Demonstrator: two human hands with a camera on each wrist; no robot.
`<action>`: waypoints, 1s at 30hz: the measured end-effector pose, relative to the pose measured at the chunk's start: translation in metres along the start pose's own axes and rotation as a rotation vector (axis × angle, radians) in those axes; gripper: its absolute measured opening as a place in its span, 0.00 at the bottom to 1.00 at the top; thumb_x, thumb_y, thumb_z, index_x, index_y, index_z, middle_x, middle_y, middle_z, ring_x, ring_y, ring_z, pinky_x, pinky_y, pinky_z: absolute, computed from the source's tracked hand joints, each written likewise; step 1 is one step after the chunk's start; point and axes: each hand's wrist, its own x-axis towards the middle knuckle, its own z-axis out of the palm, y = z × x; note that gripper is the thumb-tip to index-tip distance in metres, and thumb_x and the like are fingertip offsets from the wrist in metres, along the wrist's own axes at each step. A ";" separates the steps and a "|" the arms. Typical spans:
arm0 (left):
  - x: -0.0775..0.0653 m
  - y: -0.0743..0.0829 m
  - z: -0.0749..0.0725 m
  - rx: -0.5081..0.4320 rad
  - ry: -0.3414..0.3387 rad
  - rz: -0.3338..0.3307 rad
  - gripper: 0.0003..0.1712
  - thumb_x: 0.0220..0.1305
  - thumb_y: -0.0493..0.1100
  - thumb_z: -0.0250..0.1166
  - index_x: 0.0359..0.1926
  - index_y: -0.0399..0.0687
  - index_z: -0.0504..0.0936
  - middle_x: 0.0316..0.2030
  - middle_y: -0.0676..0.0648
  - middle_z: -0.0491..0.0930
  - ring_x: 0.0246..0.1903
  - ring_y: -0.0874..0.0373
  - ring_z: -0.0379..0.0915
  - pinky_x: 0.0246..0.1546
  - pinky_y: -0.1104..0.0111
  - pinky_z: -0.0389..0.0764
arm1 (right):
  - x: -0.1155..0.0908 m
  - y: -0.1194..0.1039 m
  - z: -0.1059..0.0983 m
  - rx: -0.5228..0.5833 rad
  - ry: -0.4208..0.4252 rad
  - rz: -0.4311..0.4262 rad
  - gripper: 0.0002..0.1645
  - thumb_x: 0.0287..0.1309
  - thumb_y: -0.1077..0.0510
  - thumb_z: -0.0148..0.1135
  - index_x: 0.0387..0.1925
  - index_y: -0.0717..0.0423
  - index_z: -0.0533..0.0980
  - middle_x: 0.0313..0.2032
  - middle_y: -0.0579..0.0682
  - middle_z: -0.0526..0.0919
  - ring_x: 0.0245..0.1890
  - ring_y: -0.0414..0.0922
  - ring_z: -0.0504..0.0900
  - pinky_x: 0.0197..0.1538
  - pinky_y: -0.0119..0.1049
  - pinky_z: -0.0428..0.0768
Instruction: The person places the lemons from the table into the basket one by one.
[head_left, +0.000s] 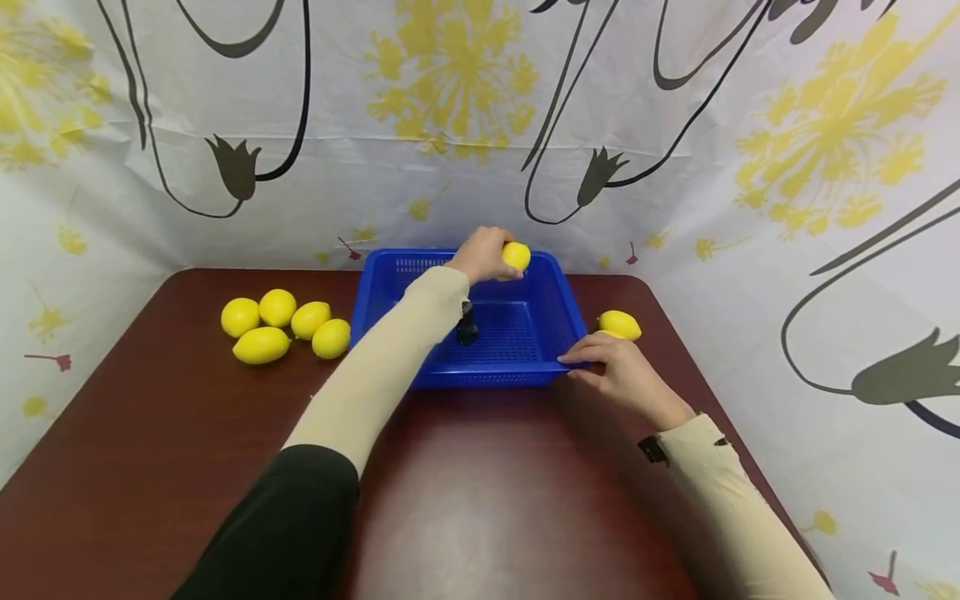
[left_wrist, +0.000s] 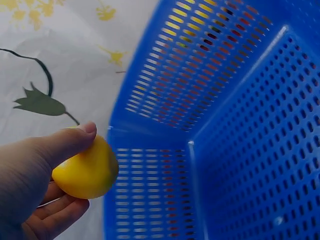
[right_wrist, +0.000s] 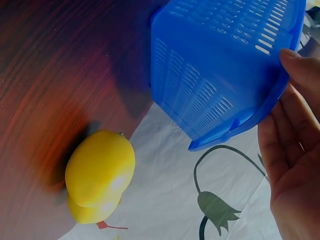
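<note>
My left hand (head_left: 483, 252) reaches over the far side of a blue plastic basket (head_left: 487, 377) and holds a yellow lemon (head_left: 516, 258). In the left wrist view, the thumb lies on top of that lemon (left_wrist: 90, 170) with fingers beneath it, beside the basket's slotted wall (left_wrist: 150, 195). At the near right corner, my right hand (head_left: 626, 375) pinches the basket rim between thumb and fingers. The right wrist view shows the thumb on one side of that rim (right_wrist: 272, 100) and the fingers on the other. Two lemons (right_wrist: 102, 167) overlap on the table nearby.
Several lemons (head_left: 261, 344) lie grouped left of the basket on the dark red-brown table (head_left: 480, 483). Another lemon (head_left: 619, 323) shows beyond my right hand. Behind and beside the table hangs a white floral-patterned sheet (head_left: 420, 187). A small black device (head_left: 467, 325) sits at my left wrist.
</note>
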 end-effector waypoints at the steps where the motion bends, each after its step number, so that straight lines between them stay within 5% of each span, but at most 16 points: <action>1: 0.002 -0.001 0.005 0.003 -0.005 -0.001 0.33 0.54 0.53 0.75 0.58 0.43 0.79 0.51 0.45 0.82 0.47 0.52 0.77 0.50 0.61 0.79 | 0.000 0.000 0.000 -0.002 0.003 0.000 0.15 0.49 0.64 0.75 0.41 0.49 0.87 0.40 0.46 0.88 0.43 0.43 0.84 0.47 0.43 0.84; 13: 0.009 -0.001 0.049 0.053 -0.089 -0.047 0.29 0.54 0.51 0.75 0.53 0.42 0.80 0.48 0.44 0.83 0.44 0.53 0.79 0.48 0.62 0.81 | 0.001 0.002 0.000 0.003 0.007 -0.012 0.16 0.48 0.65 0.75 0.41 0.49 0.87 0.39 0.45 0.87 0.43 0.42 0.83 0.46 0.41 0.84; 30: 0.006 -0.005 0.067 0.069 -0.127 -0.093 0.24 0.55 0.50 0.75 0.47 0.42 0.80 0.42 0.45 0.82 0.39 0.54 0.76 0.43 0.62 0.79 | 0.000 -0.001 0.000 0.008 -0.006 0.010 0.17 0.48 0.65 0.75 0.41 0.48 0.88 0.40 0.45 0.87 0.43 0.42 0.83 0.46 0.42 0.84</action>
